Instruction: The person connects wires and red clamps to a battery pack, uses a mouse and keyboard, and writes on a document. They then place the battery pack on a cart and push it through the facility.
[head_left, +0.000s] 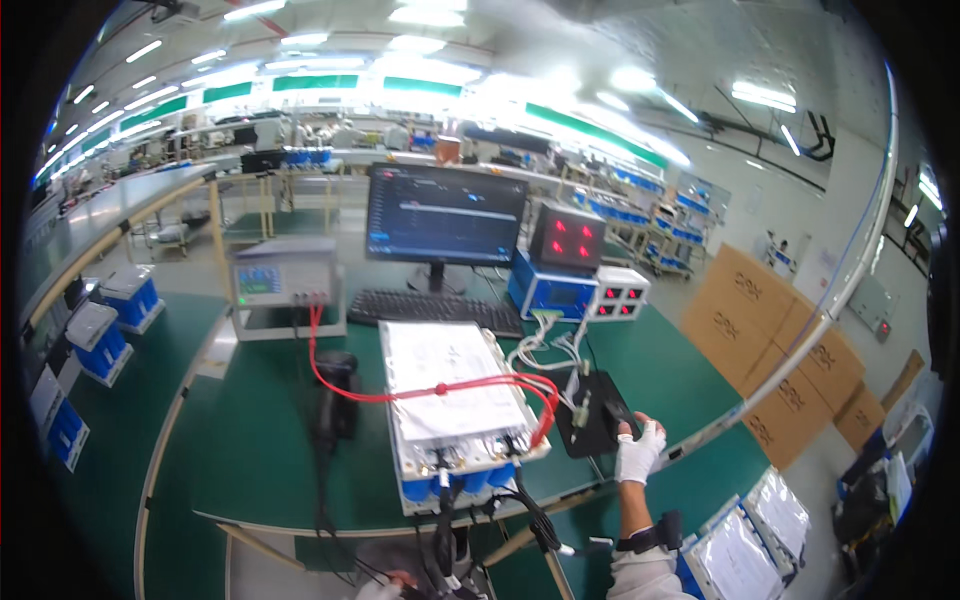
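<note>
My right hand (640, 452), in a white glove with bare fingertips, curls over a dark computer mouse (617, 412) on a black mouse pad (590, 440). Only a small part of my left hand (402, 579) shows at the lower edge, beside black cables (443, 530); its fingers are mostly hidden. Between the hands stands a battery pack (415, 488) with blue cells and a white frame. A printed sheet (450, 360) covers its top. Red test leads (440, 389) cross the sheet to the pack's near right corner. Thick black cables hang from its front.
Behind the pack are a monitor (445, 215), a keyboard (400, 305) and a bench meter (285, 275). A blue tester (550, 290) and red-digit displays (568, 238) stand right of them. A black handheld scanner (337, 385) is at left. More packs (735, 550) sit lower right, near cardboard boxes (740, 310).
</note>
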